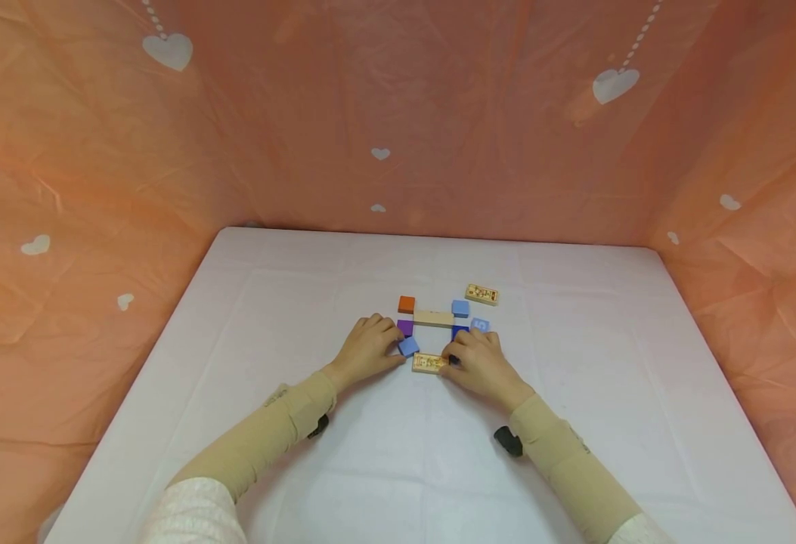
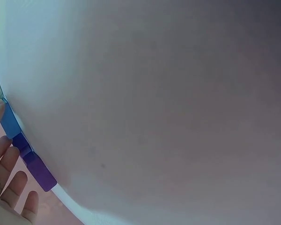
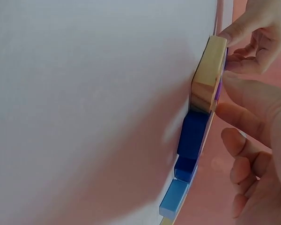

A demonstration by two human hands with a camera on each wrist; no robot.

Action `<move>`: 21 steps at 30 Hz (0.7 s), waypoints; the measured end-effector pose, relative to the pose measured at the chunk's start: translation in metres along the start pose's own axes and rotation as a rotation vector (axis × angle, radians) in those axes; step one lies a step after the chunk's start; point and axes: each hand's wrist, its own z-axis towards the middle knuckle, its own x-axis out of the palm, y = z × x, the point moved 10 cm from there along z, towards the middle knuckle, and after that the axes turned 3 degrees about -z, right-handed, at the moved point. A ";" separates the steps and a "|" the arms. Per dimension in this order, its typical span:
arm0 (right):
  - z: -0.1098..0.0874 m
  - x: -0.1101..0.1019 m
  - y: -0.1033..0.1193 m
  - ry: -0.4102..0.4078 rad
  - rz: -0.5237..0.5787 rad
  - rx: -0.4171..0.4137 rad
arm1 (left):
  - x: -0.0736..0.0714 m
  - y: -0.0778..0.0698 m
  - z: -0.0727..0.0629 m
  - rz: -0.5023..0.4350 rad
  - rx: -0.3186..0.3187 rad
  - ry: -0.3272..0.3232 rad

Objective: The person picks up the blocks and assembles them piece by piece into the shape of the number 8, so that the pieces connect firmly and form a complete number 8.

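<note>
My left hand [image 1: 367, 350] pinches a light blue block [image 1: 408, 347] between thumb and fingertips, as the left wrist view also shows; the block sits turned at an angle. Just beyond it lies a purple block [image 1: 405, 328]. My right hand [image 1: 484, 366] holds the right end of a printed wooden tile [image 1: 428, 363] with thumb and index finger, its other fingers loosely curled. Beside that end a dark blue block [image 3: 193, 135] stands, mostly hidden by the hand in the head view. Another dark blue block [image 1: 459, 332] lies beyond my right fingers.
A plain wooden tile [image 1: 433, 319] lies across the middle, between an orange block [image 1: 407, 304] and a light blue block [image 1: 461, 307]. To the right are a numbered blue block [image 1: 480, 325] and a second printed tile [image 1: 482, 295]. A white cloth covers the table [image 1: 384, 468].
</note>
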 end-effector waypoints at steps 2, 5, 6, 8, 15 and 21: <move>0.000 0.000 -0.001 -0.003 -0.002 0.005 | 0.000 0.001 0.000 0.000 -0.005 0.007; 0.000 -0.001 -0.003 -0.009 0.006 0.011 | 0.001 0.002 0.000 0.003 -0.012 0.019; 0.000 -0.002 -0.004 -0.012 0.007 0.012 | 0.001 0.002 -0.001 0.004 -0.014 0.021; 0.000 -0.003 -0.006 -0.012 0.012 0.019 | 0.001 0.002 -0.001 0.005 -0.015 0.025; -0.001 -0.008 -0.014 -0.004 0.015 0.051 | -0.001 0.002 -0.002 -0.006 -0.008 0.020; 0.000 -0.018 -0.027 -0.026 0.008 0.085 | -0.002 0.001 -0.002 -0.012 -0.003 0.019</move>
